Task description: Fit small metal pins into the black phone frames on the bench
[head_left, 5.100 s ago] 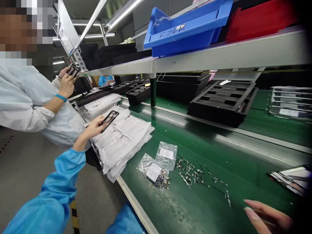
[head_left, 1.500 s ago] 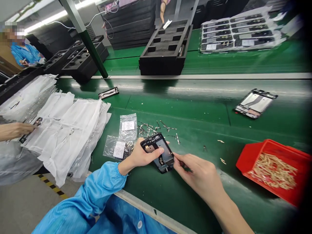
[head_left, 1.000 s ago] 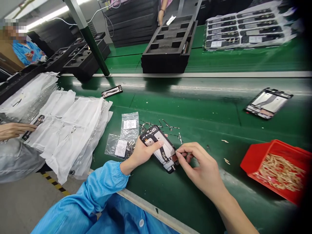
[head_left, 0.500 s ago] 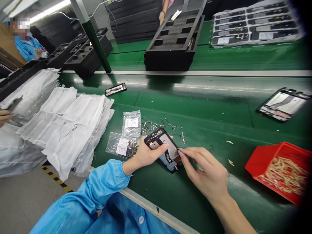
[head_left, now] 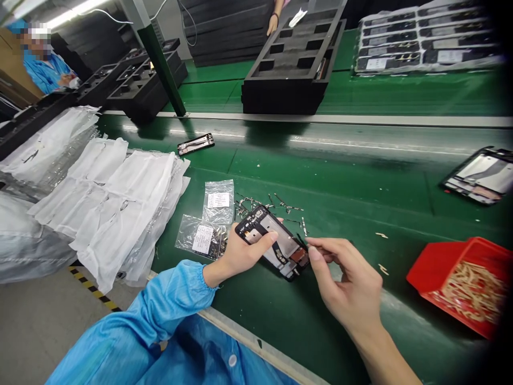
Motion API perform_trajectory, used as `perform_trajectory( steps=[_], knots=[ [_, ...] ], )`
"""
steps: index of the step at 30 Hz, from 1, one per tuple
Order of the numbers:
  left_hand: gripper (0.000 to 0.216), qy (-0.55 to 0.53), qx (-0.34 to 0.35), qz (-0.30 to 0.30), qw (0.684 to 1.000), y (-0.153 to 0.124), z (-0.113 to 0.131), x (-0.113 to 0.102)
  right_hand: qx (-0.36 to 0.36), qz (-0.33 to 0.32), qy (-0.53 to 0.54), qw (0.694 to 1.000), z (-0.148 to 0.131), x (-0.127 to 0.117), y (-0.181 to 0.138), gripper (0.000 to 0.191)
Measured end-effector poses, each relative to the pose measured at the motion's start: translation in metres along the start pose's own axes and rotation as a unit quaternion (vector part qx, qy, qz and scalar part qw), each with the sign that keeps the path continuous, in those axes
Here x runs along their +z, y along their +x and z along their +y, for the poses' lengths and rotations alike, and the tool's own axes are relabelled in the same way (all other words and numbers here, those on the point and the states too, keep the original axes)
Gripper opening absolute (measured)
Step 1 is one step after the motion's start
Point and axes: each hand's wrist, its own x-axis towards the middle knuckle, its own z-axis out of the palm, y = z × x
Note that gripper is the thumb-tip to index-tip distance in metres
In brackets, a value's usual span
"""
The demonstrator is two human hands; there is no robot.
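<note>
My left hand (head_left: 242,254) is closed around an opened phone body (head_left: 285,235), thumb across its inner side. The phone is tilted, showing a grey metal plate, a black flex cable and a copper-coloured patch at its lower end. At the phone's right edge, my right hand (head_left: 352,283) pinches a small thin dark strip (head_left: 302,240) between thumb and fingertips; its exact kind is too small to make out. Just beyond the phone lie several small loose metal-and-black parts (head_left: 282,202). Two labelled clear bags (head_left: 218,215) lie beside my left hand, the nearer one holding small parts.
A red bin (head_left: 435,267) of small beige strips stands at right. Other phone bodies (head_left: 196,144) lie on the green bench. White-sheeted tray stacks (head_left: 136,187) fill the left. A black foam tray (head_left: 280,96) and a parts tray (head_left: 390,64) sit behind; co-workers are beyond.
My right hand has shifted slightly right, and the dark strip now shows at the phone's edge. A bluish sheen on the phone's lower part is gone. Another person's hand at far left has left view.
</note>
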Motion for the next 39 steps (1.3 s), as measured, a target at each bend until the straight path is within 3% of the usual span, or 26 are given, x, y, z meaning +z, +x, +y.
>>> perform_trajectory(
  steps=[8, 14, 17, 23, 28, 39],
  knots=[
    [0.047, -0.037, 0.005, 0.025, 0.999, 0.007, 0.008, -0.006, -0.031, -0.017, -0.045, 0.998, 0.007, -0.001, 0.001, 0.026],
    [0.048, -0.035, 0.015, 0.009, 0.999, 0.001, 0.008, -0.002, -0.144, 0.045, -0.134, 0.979, 0.011, 0.001, -0.008, 0.037],
    [0.049, -0.032, 0.023, 0.015, 0.999, -0.001, 0.01, 0.001, -0.167, 0.05, -0.167, 0.97, 0.012, 0.002, -0.01, 0.036],
    [0.047, -0.03, 0.02, 0.024, 0.999, 0.0, 0.005, 0.0, -0.118, 0.014, -0.138, 0.983, 0.009, 0.007, -0.007, 0.02],
    [0.045, -0.029, 0.027, 0.03, 0.999, -0.001, 0.002, 0.0, -0.121, 0.023, -0.154, 0.98, 0.009, 0.007, -0.008, 0.022],
    [0.046, 0.022, 0.058, 0.018, 0.998, -0.005, 0.002, 0.006, 0.056, 0.003, -0.036, 0.998, -0.004, 0.009, -0.004, 0.011]
  ],
)
